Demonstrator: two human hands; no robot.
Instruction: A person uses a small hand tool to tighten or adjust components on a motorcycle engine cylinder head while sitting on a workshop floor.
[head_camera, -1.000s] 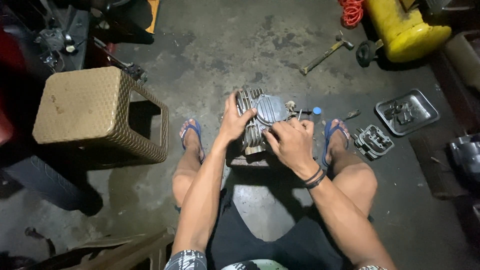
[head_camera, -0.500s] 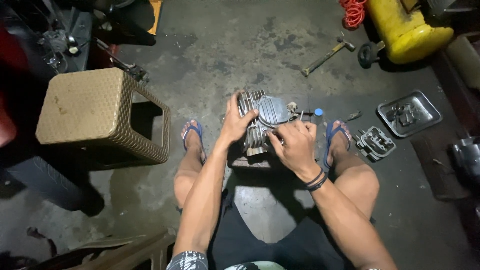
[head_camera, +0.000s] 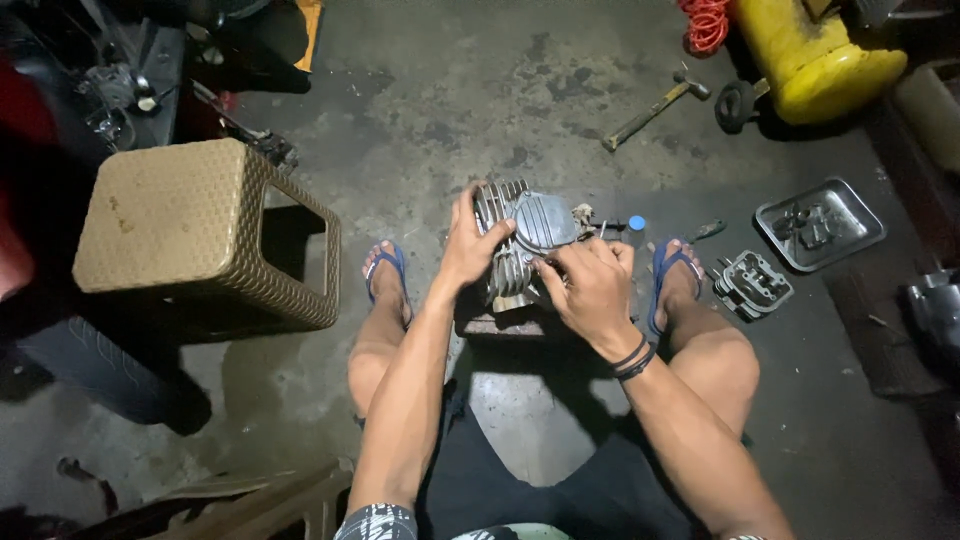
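Note:
A finned grey metal engine cylinder head stands on the concrete floor between my two feet in blue sandals. My left hand grips its left side, fingers wrapped over the fins. My right hand is closed against its right front, fingertips pinched at the casting; what they pinch is hidden. A small tool with a blue cap lies just behind my right hand.
A woven-pattern tan plastic stool stands at the left. A hammer and a yellow machine lie at the back right. A metal tray with small parts and a second engine part sit right of my right foot.
Both hands stay on the cylinder head. My right hand has shifted slightly along its front; the part itself has barely moved.

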